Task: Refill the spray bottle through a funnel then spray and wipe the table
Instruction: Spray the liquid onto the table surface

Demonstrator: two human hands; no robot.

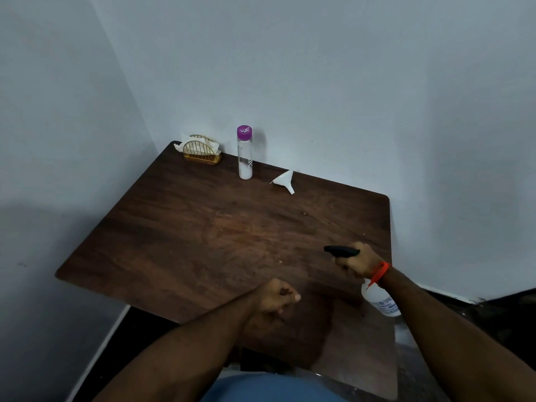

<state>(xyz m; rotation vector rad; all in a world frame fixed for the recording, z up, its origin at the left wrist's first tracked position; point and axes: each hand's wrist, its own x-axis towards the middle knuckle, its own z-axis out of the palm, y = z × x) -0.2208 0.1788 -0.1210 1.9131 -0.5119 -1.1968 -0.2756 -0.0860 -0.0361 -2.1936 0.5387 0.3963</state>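
Right hand (358, 258) at 4 o'clock, fingers curled round the spray bottle (380, 300) neck, black nozzle aimed toward 9. Left hand (275, 295) over the table (203, 227) near 6, fingers curled, holding nothing. Funnel (284, 181) on its side at 1 o'clock; purple-capped bottle (245, 152) upright at 12; napkin holder (201, 149) at 11.

Dark brown wood-grain bench (179, 227) with rounded corners, pushed into a corner of my pale blue-grey painted walls (319, 68). Dark floor (507, 314) at right, white skirting (452, 293).
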